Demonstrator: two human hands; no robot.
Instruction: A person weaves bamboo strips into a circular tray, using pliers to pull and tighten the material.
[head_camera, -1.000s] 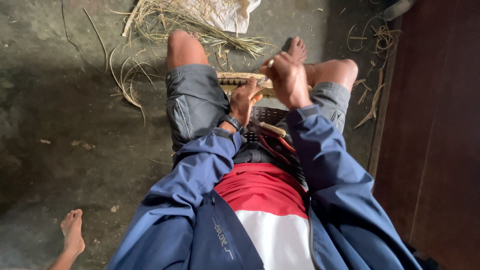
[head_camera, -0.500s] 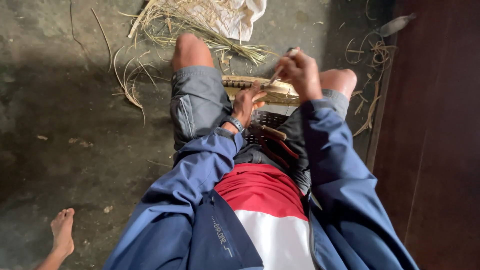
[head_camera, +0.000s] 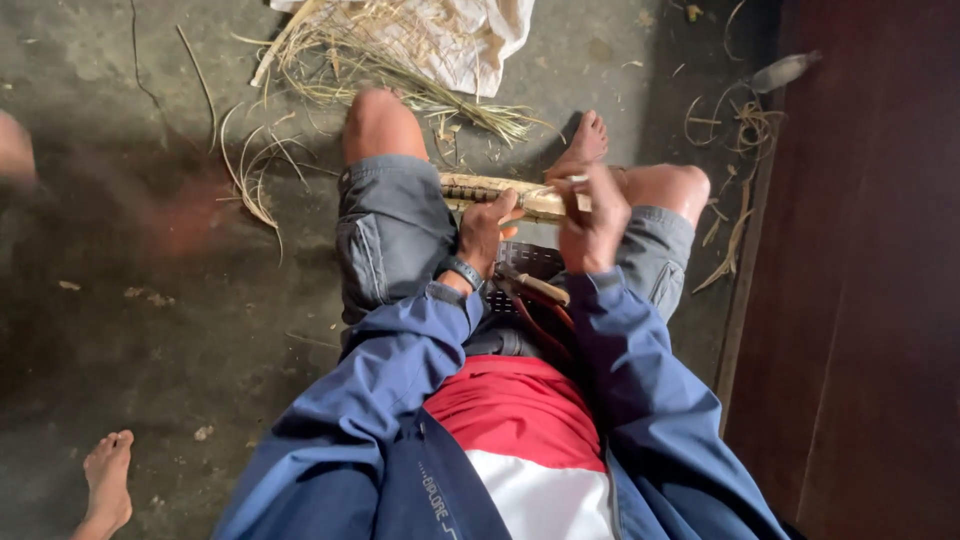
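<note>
Lower now, my right hand (head_camera: 592, 225) has dropped back onto the woven strip (head_camera: 505, 196), pinching a strand; my left hand (head_camera: 484, 228) grips it alongside.

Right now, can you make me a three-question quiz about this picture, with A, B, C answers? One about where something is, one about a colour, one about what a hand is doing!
1. Where does the woven bundle lie?
A. across the person's knees
B. on the wooden wall
C. under the white cloth

2. What colour are the jacket sleeves?
A. yellow
B. blue
C. green

3. What is the left hand doing?
A. hanging free
B. lying flat on the floor
C. gripping the bundle

Answers: 1 A, it spans from one knee to the other. 2 B, both sleeves are blue. 3 C, its fingers wrap the bundle, while the right hand is closed beside it.
</note>
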